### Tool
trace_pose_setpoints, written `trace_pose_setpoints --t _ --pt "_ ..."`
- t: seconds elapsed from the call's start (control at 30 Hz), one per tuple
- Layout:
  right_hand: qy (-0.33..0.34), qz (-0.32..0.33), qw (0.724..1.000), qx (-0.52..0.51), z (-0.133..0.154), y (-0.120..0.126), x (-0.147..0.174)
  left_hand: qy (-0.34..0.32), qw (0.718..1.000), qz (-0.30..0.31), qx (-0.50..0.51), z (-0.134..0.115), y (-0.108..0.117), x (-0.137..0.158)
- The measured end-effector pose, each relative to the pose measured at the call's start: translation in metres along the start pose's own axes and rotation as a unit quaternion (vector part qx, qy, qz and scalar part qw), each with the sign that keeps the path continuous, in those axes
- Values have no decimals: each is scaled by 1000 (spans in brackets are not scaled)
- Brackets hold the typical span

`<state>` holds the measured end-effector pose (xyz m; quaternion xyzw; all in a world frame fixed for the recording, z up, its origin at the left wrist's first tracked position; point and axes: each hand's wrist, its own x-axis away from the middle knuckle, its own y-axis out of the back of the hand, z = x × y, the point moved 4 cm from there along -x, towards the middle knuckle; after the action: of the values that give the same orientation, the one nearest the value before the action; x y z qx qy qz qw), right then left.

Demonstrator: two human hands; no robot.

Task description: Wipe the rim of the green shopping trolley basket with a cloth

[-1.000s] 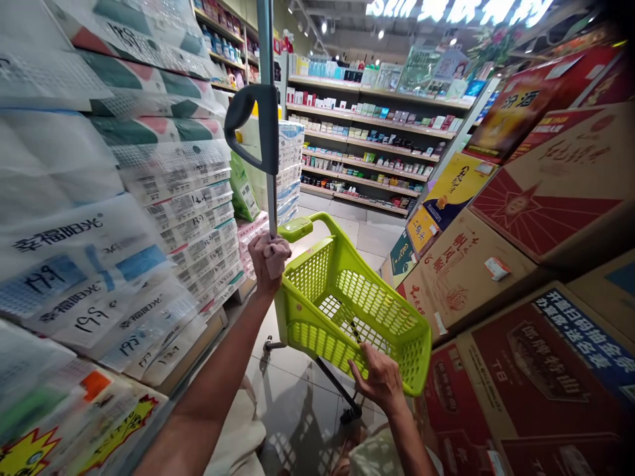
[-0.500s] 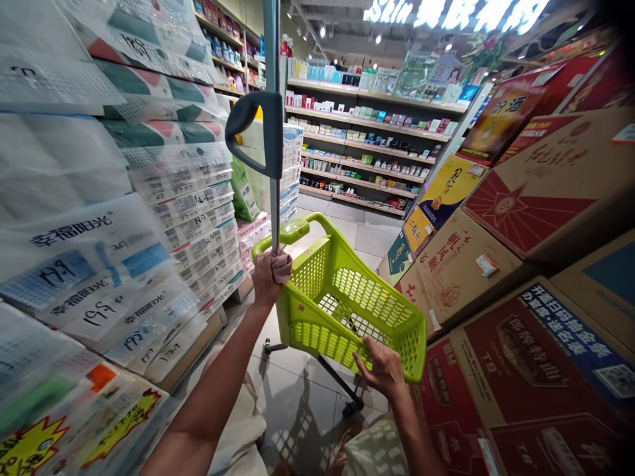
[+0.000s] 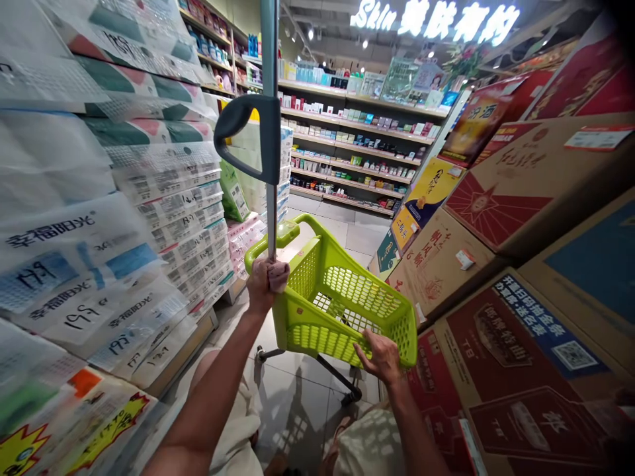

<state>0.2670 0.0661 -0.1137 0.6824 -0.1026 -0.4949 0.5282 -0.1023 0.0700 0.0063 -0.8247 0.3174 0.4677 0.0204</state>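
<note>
A lime-green plastic shopping cart (image 3: 364,281) with perforated walls stands tilted in the view before me. My left hand (image 3: 258,284) is closed around a crumpled pinkish cloth (image 3: 278,276) at the cart's near left corner. Right there a metal pole (image 3: 272,218) rises past the hand, carrying a dark grey loop handle (image 3: 270,139). Whether the fingers also wrap the pole is hidden. My right hand (image 3: 381,356) grips the cart's near side rim, thumb outside and fingers over the top. Nothing lies in the part of the basket that shows.
Stacked tissue packs (image 3: 183,218) line the left side. Cardboard cartons (image 3: 491,225) rise close on the right, near the cart's far end. Shelves of small boxed goods (image 3: 357,139) stand ahead across the tiled floor (image 3: 342,221). Dark caster wheels (image 3: 351,396) show under the cart.
The whole view has shifted slightly, so cart, pole and cartons sit a little further left. Both hands keep their places on the cloth and the cart rim.
</note>
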Motion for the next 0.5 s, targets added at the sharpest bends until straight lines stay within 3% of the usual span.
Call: trace_pose_setpoints --t 0.07,0.13,0.33,0.43,0.5 --pt "-15 -2 1000 11 -11 3 -4 -42 995 91 29 -1 8 1" --pt "-20 -3 1000 12 -7 6 -14 -52 994 94 36 -2 13 13" --pt "-2 -41 991 -129 75 1 -63 72 991 -112 -29 -5 1 71" --pt "-23 -75 977 -198 88 -9 -72 132 968 -204 -56 -5 15 62" --pt "-26 -93 971 -219 84 -16 -71 138 972 -183 -58 -10 29 42"
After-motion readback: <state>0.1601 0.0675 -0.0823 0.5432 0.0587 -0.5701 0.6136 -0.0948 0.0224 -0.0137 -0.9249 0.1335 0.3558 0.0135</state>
